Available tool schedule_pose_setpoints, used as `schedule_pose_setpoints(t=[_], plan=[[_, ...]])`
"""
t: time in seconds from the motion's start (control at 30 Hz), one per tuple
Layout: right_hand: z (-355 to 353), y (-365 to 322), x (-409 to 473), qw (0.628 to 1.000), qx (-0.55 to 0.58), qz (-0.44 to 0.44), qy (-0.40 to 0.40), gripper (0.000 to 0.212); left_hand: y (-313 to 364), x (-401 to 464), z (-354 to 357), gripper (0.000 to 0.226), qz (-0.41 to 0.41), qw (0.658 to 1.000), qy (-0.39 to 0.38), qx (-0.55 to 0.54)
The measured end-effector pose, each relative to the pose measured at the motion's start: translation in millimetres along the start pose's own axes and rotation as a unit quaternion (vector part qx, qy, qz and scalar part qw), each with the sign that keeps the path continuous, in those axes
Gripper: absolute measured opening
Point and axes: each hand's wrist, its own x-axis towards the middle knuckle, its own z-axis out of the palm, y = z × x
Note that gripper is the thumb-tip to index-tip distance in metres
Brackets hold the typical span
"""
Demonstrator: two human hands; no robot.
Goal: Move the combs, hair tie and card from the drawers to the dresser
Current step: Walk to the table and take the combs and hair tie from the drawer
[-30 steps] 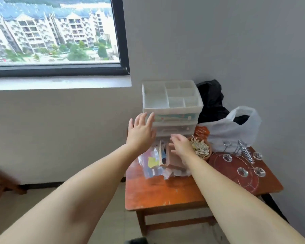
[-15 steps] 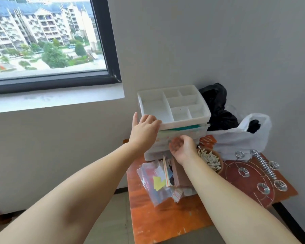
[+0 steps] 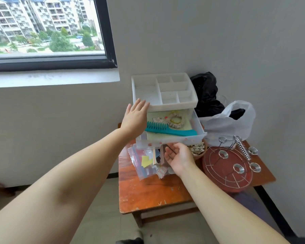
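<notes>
A white plastic drawer unit (image 3: pixel 173 107) with a divided top tray stands at the back of a small orange wooden table (image 3: pixel 148 194). Its upper clear drawer (image 3: pixel 197 127) is pulled out. Inside lie a teal comb (image 3: pixel 171 132), a pale scrunchie hair tie (image 3: pixel 175 121) and a light green card (image 3: pixel 155 137) under them. My left hand (image 3: pixel 135 118) rests flat against the unit's left front corner, fingers spread. My right hand (image 3: pixel 179 155) is palm up just under the drawer's front edge, fingers curled and holding nothing.
Clear zip bags with small paper items (image 3: pixel 146 161) lie on the table in front of the unit. A bowl of small pale pieces (image 3: pixel 198 149), a round red wire rack (image 3: pixel 231 166), a white plastic bag (image 3: pixel 227 124) and a black bag (image 3: pixel 206 92) crowd the right side.
The upper drawer has slid out, showing the comb, hair tie and card. My right hand has drawn back below its front edge. The camera has moved closer.
</notes>
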Motion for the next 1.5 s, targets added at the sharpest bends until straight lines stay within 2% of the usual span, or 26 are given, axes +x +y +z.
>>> schedule_pose_setpoints(t=[0.13, 0.2, 0.23, 0.3, 0.33, 0.4, 0.43, 0.47, 0.53, 0.63, 0.7, 0.77, 0.9, 1.07, 1.17, 1.33, 1.43, 1.5], plan=[[-7, -5, -5, 0.999, -0.024, 0.0, -0.028, 0.02, 5, -8, -5, 0.06, -0.014, 1.0, -0.024, 0.009], [-8, -13, -8, 0.992, -0.119, 0.016, -0.042, 0.02, 10, -11, -7, 0.058, -0.008, 1.0, -0.004, 0.02], [-10, -19, -11, 0.976, -0.207, 0.029, -0.058, 0.021, 12, -12, -8, 0.055, 0.006, 0.999, 0.018, 0.027], [-15, -39, -16, 0.9, -0.419, 0.033, -0.115, 0.022, 18, -14, -7, 0.047, 0.046, 0.998, 0.038, 0.027], [-16, -52, -18, 0.856, -0.497, 0.011, -0.143, 0.021, 20, -13, -7, 0.041, 0.064, 0.998, 0.02, 0.018], [-12, -80, -13, 0.806, -0.561, -0.086, -0.165, 0.018, 25, -7, -6, 0.035, 0.077, 0.995, -0.064, 0.005], [-8, -94, -7, 0.787, -0.578, -0.154, -0.149, 0.018, 27, -2, -4, 0.036, 0.076, 0.991, -0.11, 0.008], [-2, -105, 2, 0.752, -0.606, -0.23, -0.12, 0.019, 29, 3, -2, 0.041, 0.073, 0.986, -0.149, 0.014], [12, -119, 22, 0.629, -0.696, -0.338, -0.078, 0.027, 33, 14, 4, 0.055, 0.07, 0.976, -0.206, 0.032], [27, -116, 56, 0.443, -0.83, -0.328, -0.089, 0.038, 34, 27, 11, 0.064, 0.082, 0.965, -0.242, 0.055], [32, -111, 70, 0.352, -0.877, -0.318, -0.082, 0.038, 33, 34, 11, 0.071, 0.106, 0.957, -0.252, 0.101], [34, -111, 76, 0.299, -0.885, -0.349, -0.073, 0.034, 31, 37, 12, 0.07, 0.129, 0.948, -0.256, 0.139], [30, -114, 81, 0.253, -0.885, -0.384, -0.073, 0.024, 34, 34, 12, 0.054, 0.159, 0.94, -0.249, 0.172], [28, -116, 78, 0.226, -0.905, -0.354, -0.069, 0.028, 42, 31, 13, 0.071, 0.179, 0.923, -0.273, 0.205], [26, -116, 77, 0.233, -0.898, -0.367, -0.071, 0.025, 42, 31, 10, 0.075, 0.157, 0.931, -0.279, 0.174], [24, -116, 74, 0.24, -0.898, -0.36, -0.079, 0.015, 45, 25, 7, 0.066, 0.138, 0.937, -0.273, 0.167], [28, -115, 71, 0.247, -0.906, -0.336, -0.08, 0.008, 48, 23, 6, 0.053, 0.123, 0.934, -0.293, 0.161], [31, -115, 71, 0.235, -0.913, -0.323, -0.078, 0.011, 50, 25, 3, 0.042, 0.114, 0.93, -0.307, 0.164]])
